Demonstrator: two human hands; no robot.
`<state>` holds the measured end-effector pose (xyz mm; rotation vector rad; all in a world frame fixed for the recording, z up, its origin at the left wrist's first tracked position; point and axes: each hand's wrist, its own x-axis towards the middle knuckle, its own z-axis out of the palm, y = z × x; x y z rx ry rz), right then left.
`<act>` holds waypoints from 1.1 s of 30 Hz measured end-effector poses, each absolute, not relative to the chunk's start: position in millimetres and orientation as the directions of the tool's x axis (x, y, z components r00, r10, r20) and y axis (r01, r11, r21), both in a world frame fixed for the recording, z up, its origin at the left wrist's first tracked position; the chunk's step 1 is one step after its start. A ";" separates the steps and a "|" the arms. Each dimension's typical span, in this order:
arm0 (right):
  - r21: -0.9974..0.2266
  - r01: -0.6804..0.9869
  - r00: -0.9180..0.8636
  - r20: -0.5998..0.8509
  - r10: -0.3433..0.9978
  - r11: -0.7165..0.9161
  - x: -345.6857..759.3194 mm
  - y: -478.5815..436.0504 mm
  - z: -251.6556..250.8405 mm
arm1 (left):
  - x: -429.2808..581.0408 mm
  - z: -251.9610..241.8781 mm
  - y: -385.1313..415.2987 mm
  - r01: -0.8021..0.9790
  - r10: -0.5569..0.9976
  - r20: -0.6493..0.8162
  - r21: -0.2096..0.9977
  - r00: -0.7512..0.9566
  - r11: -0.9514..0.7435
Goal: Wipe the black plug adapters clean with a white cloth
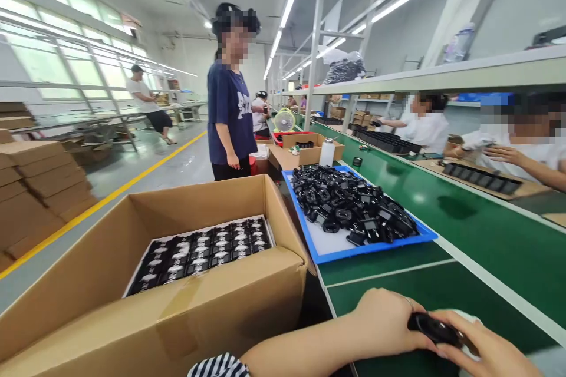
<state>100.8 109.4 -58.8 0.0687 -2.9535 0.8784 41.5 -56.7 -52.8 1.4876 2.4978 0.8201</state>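
Observation:
My left hand (387, 321) reaches in from the bottom, its fingers closed on one end of a small glossy black plastic part (435, 328). The fingers of my right hand (490, 346) grip the same part from the other side. Both hands are low over the green work surface (384, 285). Something white shows just behind my right fingers, too covered to name. Ahead of the hands lies a blue-rimmed tray (329, 257) with a heap of similar black parts (349, 203).
To the left, an open cardboard box (230, 300) holds rows of black parts in a white divider (203, 250). A white bottle (327, 153) stands behind the tray. A person in a dark blue shirt (230, 112) stands beyond the box. Co-workers sit across the green belt (442, 200).

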 end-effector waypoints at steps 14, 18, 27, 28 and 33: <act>-0.106 0.141 -0.934 -0.344 0.097 0.984 88.1 67.4 5.2 | 27.6 6.3 -2.6 0.752 0.770 -0.375 0.231 -0.517 0.617; 0.027 0.150 -0.920 -0.362 0.149 0.988 83.6 59.4 10.0 | 19.5 -8.4 -21.9 0.793 0.853 -0.296 0.328 -0.430 0.513; -0.440 0.211 -0.972 -0.190 0.139 0.873 101.2 84.1 -17.2 | 28.3 -81.8 -50.3 0.334 0.767 0.071 0.923 -0.637 0.192; -0.497 0.243 -0.969 -0.170 0.181 0.833 105.8 85.6 -21.6 | 27.4 -79.6 -49.8 0.321 0.769 0.057 0.926 -0.636 0.197; -0.636 0.339 -0.940 -0.192 0.283 0.693 116.3 85.8 -33.7 | 18.3 -42.3 -43.1 0.576 0.842 -0.058 0.704 -0.536 0.415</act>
